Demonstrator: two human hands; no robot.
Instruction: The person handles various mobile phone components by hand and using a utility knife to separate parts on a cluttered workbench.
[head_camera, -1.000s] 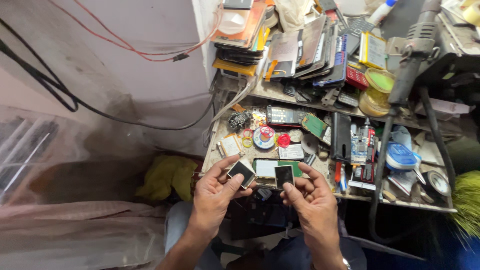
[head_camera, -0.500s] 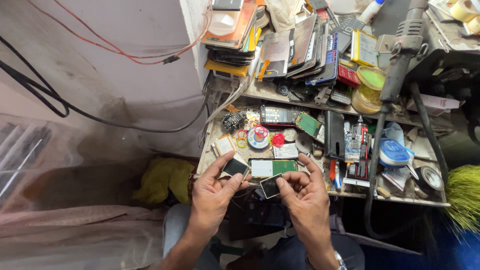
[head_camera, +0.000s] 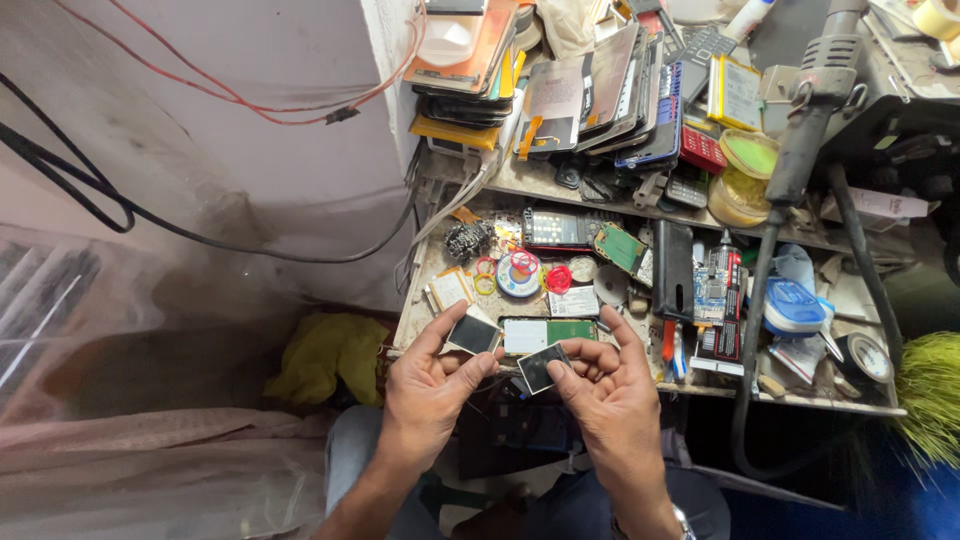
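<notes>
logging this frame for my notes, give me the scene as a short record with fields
setting: cluttered repair bench with shelf above
left hand: grip on a small dark square screen panel
right hand: fingertips hold a second small square screen panel, tilted
between hands: opened phone with green circuit board on the bench
shelf: stacked phones and screens
right side: hot air gun, blue tape roll
left of bench: yellow cloth

Phone repair workshop: stacked phones (head_camera: 600, 90), circuit boards (head_camera: 622, 246).
</notes>
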